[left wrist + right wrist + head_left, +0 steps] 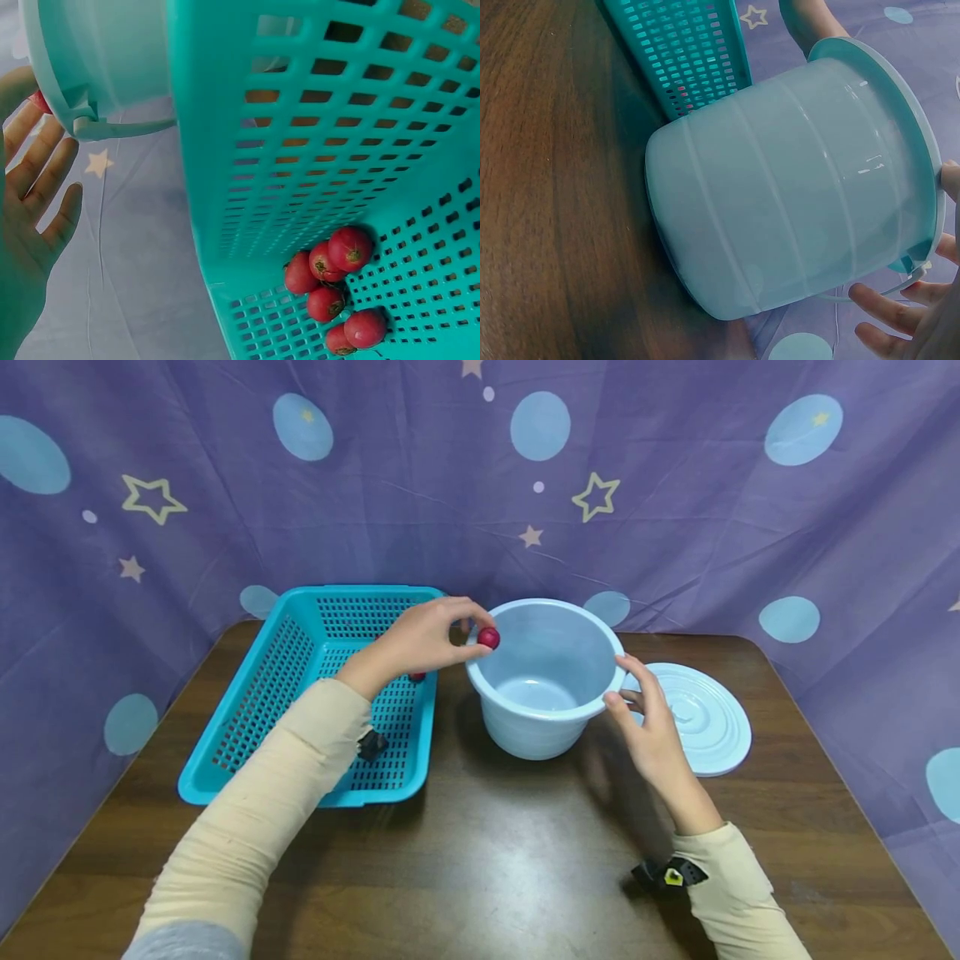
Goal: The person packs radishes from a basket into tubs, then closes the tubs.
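My left hand (423,631) pinches a small red radish (488,637) between thumb and fingertips, right at the left rim of a pale blue bucket (532,731). In the left wrist view only a sliver of that radish (40,102) shows; the other fingers (61,214) are spread. Several more radishes (326,262) lie together in a corner of the turquoise basket (431,727). At the bucket's right side, my right hand (648,727) holds the rim with thumb and index finger. Its remaining fingers (889,309) sit outside the wall near the bucket's handle (889,292).
A round pale blue lid (712,718) lies on the wooden table (487,877), just right of the bucket and partly behind the right hand. The basket stands to the left, under the left forearm. A purple patterned curtain (420,485) hangs behind the table.
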Motion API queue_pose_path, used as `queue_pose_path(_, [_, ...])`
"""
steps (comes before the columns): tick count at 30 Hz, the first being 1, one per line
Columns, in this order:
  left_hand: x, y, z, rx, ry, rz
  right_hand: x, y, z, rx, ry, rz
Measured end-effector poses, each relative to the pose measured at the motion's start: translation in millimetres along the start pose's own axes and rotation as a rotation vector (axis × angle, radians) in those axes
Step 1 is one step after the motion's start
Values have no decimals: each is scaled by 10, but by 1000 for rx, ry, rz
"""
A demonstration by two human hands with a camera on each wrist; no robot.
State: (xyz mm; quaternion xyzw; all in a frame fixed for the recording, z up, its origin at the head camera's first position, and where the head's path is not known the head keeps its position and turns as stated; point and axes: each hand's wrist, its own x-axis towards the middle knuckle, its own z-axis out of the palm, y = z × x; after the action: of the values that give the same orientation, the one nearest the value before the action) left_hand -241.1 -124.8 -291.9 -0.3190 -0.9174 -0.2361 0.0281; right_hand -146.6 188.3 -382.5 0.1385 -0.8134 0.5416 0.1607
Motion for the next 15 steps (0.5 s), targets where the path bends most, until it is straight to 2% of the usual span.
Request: queue_pose_path(15, [-14,-48,10,-30,32,22,8,-23,-11,1,-8,6])
